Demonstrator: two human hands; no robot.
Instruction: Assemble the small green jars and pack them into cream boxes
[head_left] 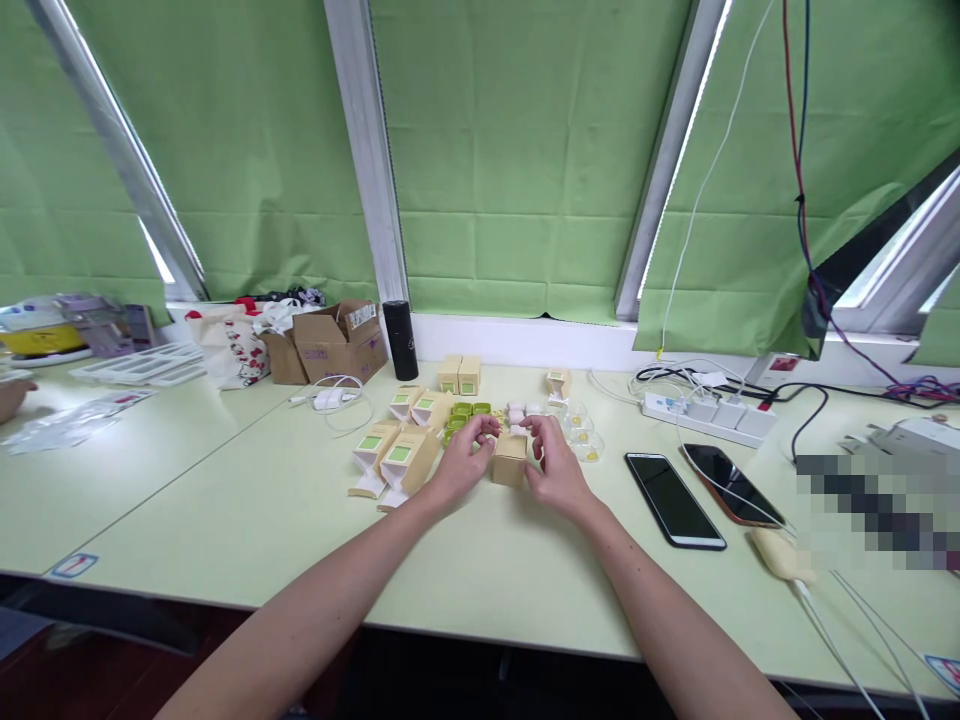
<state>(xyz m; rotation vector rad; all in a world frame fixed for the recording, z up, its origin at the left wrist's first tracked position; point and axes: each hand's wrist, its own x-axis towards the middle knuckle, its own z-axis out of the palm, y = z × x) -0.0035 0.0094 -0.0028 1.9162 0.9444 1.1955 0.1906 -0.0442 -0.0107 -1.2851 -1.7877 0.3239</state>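
Note:
A small brown cardboard box stands on the table between my two hands. My left hand is at its left side, fingers curled near its top edge. On the opposite side, my right hand has its thumb against the box and its fingers bent over the top. Left of my hands are several similar boxes with green labels, their flaps open, such as this open box. Green plastic pieces lie just behind my left hand. Small pale pink items and clear plastic cups sit behind my right hand.
Two closed boxes and one open box stand farther back. A black cylinder and a large carton are behind left. Two phones, a power strip and cables lie right. Another person's hand shows far left.

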